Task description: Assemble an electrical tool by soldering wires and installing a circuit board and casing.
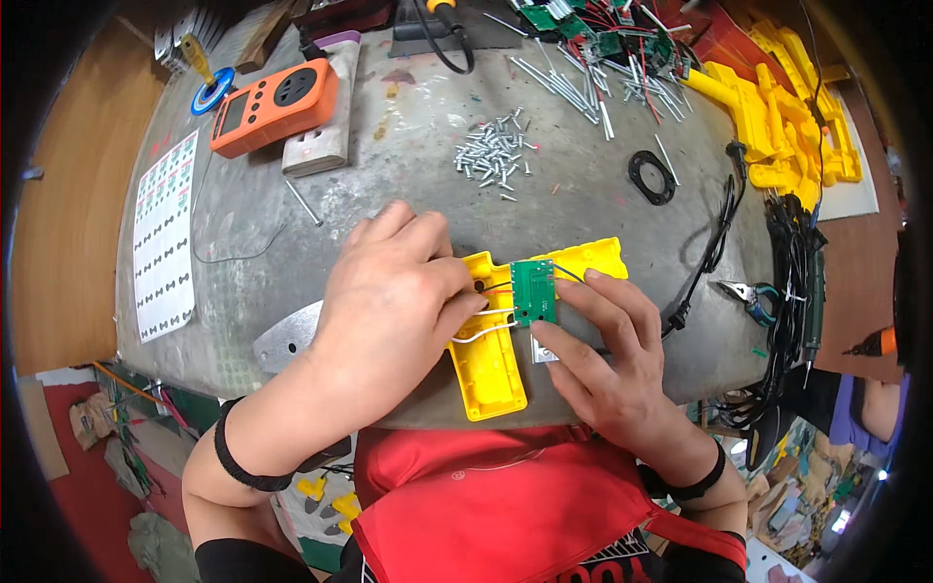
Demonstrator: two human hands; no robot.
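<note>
A yellow T-shaped plastic housing half (489,381) lies hollow side up at the table's near edge. Across it rests a green circuit board (534,293) with white, red and black wires running off its sides. My left hand (400,282) is over the housing's left arm, thumb and fingers pinched where the wires end; what they grip is mostly hidden, seemingly the wires. At the board's right side is my right hand (612,340), its fingers bent and spread, fingertips at the board's edge. A small silvery metal plate (542,350) shows just below the board.
A heap of screws (494,151) lies mid-table. Beyond it are metal rods (569,87) and loose boards. An orange meter (275,107) stands at the far left, beside a sticker sheet (167,238). Yellow housings (773,117), a black cable (721,228) and pliers (753,299) are on the right.
</note>
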